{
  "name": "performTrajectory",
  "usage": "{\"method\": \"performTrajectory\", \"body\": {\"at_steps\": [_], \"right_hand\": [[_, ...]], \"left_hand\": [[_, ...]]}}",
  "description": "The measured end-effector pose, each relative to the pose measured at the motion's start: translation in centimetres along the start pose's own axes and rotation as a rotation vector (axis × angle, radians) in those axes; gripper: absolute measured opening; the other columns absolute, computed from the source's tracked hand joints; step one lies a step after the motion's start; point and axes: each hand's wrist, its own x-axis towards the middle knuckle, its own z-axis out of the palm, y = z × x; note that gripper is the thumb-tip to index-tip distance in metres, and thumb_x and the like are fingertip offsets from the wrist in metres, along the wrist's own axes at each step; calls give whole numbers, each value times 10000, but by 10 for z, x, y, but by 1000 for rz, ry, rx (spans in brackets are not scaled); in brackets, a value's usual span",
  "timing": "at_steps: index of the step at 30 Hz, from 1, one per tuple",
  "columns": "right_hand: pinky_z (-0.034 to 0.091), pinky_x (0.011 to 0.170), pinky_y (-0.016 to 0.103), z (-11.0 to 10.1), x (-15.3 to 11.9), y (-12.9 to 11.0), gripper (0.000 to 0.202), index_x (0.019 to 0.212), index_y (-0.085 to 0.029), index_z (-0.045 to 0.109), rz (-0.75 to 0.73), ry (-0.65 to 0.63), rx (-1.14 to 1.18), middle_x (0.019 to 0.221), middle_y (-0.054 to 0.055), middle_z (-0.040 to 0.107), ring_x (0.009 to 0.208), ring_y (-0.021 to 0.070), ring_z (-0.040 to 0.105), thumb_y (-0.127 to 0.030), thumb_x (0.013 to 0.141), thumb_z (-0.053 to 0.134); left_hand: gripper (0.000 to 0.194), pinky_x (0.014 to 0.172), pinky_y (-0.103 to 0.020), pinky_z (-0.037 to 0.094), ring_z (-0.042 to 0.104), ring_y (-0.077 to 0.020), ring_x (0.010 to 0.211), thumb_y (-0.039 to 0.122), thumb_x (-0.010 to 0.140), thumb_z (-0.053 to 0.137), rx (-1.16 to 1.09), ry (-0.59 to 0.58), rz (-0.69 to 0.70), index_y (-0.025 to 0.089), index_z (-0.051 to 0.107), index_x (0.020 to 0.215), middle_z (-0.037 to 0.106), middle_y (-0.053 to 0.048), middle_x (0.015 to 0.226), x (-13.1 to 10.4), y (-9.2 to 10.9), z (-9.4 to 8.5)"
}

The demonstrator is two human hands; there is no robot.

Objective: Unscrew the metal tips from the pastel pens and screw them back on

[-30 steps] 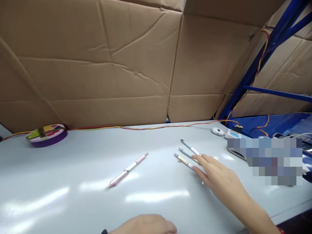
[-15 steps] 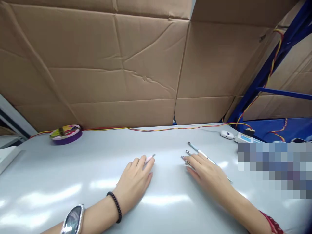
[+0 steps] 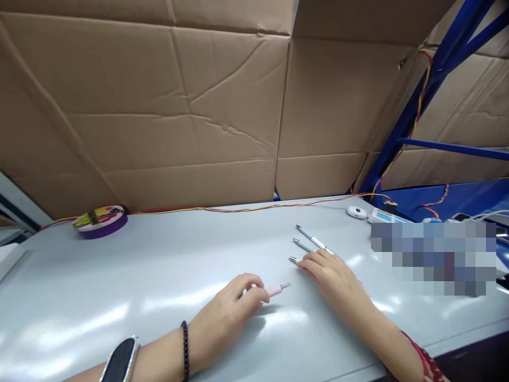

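My left hand [image 3: 233,313] pinches a pink pen [image 3: 274,291] between thumb and fingers. Its metal tip points right, and the pen is held just above the table. Over to the right, my right hand [image 3: 332,273] rests low, its fingertips closed on a pale pen [image 3: 294,260] whose silver end sticks out to the left. Behind that lie a green pen [image 3: 304,245], partly under my fingers, and a blue-and-white pen [image 3: 314,240]. The rear parts of these pens are hidden by my right hand.
A purple-sided round box [image 3: 101,225] stands at the back left. Red and yellow wires [image 3: 222,209] run along the table's back edge, before a cardboard wall [image 3: 159,79]. A power strip [image 3: 385,216] and a white device [image 3: 357,212] lie at the back right beside a blue frame [image 3: 401,122].
My left hand has moved right and toward me, lifting the pink pen off the table. My right hand has shifted slightly against the pens, and the camera view has turned a little.
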Motion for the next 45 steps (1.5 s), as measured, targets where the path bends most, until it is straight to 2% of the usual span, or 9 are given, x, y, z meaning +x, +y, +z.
{"method": "performTrajectory", "body": {"at_steps": [4, 6, 11, 18, 24, 30, 35, 41, 45], "right_hand": [[528, 721, 349, -17, -31, -12, 210, 951, -213, 625, 194, 183, 117, 937, 73, 676, 867, 231, 638, -271, 955, 423], [551, 692, 298, -24, -49, -26, 112, 874, -234, 633, 359, 229, 450, 892, 51, 683, 841, 226, 655, -323, 888, 566], [563, 638, 266, -24, -62, -55, 89, 869, -258, 664, 283, 217, 839, 790, 15, 695, 745, 197, 658, -185, 821, 646], [535, 610, 253, -5, -46, -49, 180, 929, -254, 682, 99, 173, 832, 789, 12, 708, 674, 166, 638, -119, 822, 632], [509, 596, 234, 5, -48, -48, 103, 848, -240, 674, 190, 113, 902, 731, 3, 691, 652, 156, 626, -148, 832, 629], [528, 629, 247, 6, -49, -47, 166, 891, -242, 647, 97, 133, 884, 807, 10, 698, 710, 170, 642, -95, 818, 623], [490, 548, 239, 9, -51, -46, 61, 846, -249, 645, 234, -4, 767, 702, 0, 656, 620, 168, 613, -249, 870, 589], [417, 490, 225, 9, -48, -47, 358, 627, -221, 531, 210, -96, 650, 567, -18, 543, 528, 136, 529, -312, 956, 422], [500, 623, 241, 7, -50, -45, 210, 1018, -257, 604, 218, -107, 760, 810, 8, 656, 708, 167, 623, -417, 914, 515]], "left_hand": [[161, 758, -235, 490, 567, -151, 863, 120, 979, 353, -367, 65, 27, 218, 478, 1008, 556, -49, 977, -1, 10, -3], [154, 780, -243, 481, 564, -157, 879, 142, 986, 404, -507, 35, 31, 231, 502, 1065, 575, -44, 967, -2, 15, -4], [228, 800, -247, 465, 551, -164, 901, 148, 1007, 381, -524, -58, 86, 248, 528, 1148, 592, -48, 980, -2, 17, -2], [192, 773, -240, 465, 552, -161, 864, 163, 1018, 353, -460, -62, 54, 229, 517, 1094, 599, -47, 975, 1, 13, -1], [195, 735, -225, 471, 562, -156, 823, 153, 1006, 358, -406, -99, 25, 200, 545, 980, 612, -41, 950, 0, 12, 0], [153, 753, -225, 480, 581, -154, 832, 130, 978, 422, -408, -121, -26, 209, 547, 1017, 629, -23, 944, 2, 10, 1], [134, 757, -231, 479, 583, -155, 835, 114, 965, 446, -422, -120, -28, 204, 533, 1013, 635, -22, 940, 1, 8, 1], [157, 771, -232, 470, 579, -157, 844, 79, 951, 455, -438, -146, -29, 195, 530, 1027, 635, -27, 951, 1, 9, 1], [181, 772, -237, 467, 576, -160, 853, 57, 948, 436, -453, -107, -24, 200, 517, 1024, 626, -30, 966, -1, 9, 2]]}}
